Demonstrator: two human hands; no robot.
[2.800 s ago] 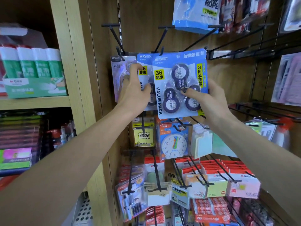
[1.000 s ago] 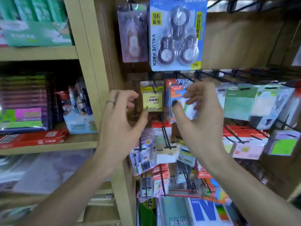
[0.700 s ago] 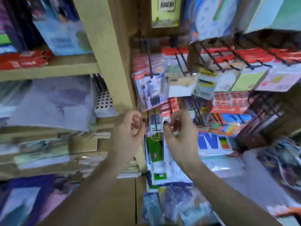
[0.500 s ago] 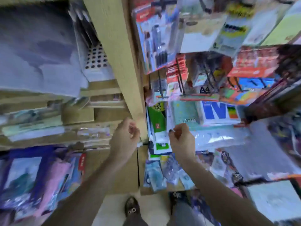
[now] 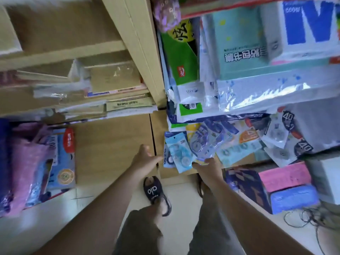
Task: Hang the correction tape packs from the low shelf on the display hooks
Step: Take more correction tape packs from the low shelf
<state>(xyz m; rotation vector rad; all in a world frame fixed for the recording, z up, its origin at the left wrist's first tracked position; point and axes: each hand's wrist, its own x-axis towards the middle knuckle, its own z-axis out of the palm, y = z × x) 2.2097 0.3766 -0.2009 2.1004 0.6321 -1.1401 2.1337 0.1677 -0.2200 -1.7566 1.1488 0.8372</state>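
Shelving fills most of your view: a pale wooden upright [image 5: 143, 52] runs down the middle, with stacked paper goods [image 5: 114, 100] on the boards to its left and big wrapped packages [image 5: 239, 52] crammed in on its right. Correction tape packs [image 5: 184, 151] lie in a loose, overlapping heap on the low shelf [image 5: 239, 161], spilling over its front edge near the left end. Your left hand [image 5: 145, 159] is stretched toward them, fingers straight and close together, tips just short of the nearest pack. Your right hand [image 5: 207, 166] is at the heap's front edge, fingertips touching the pile; it looks like they're pinching a pack, but the blur makes that hard to call. Below you there's light tiled floor [image 5: 184, 190], a black sandal [image 5: 154, 192], and a pink box [image 5: 285, 177] on the floor to the right.
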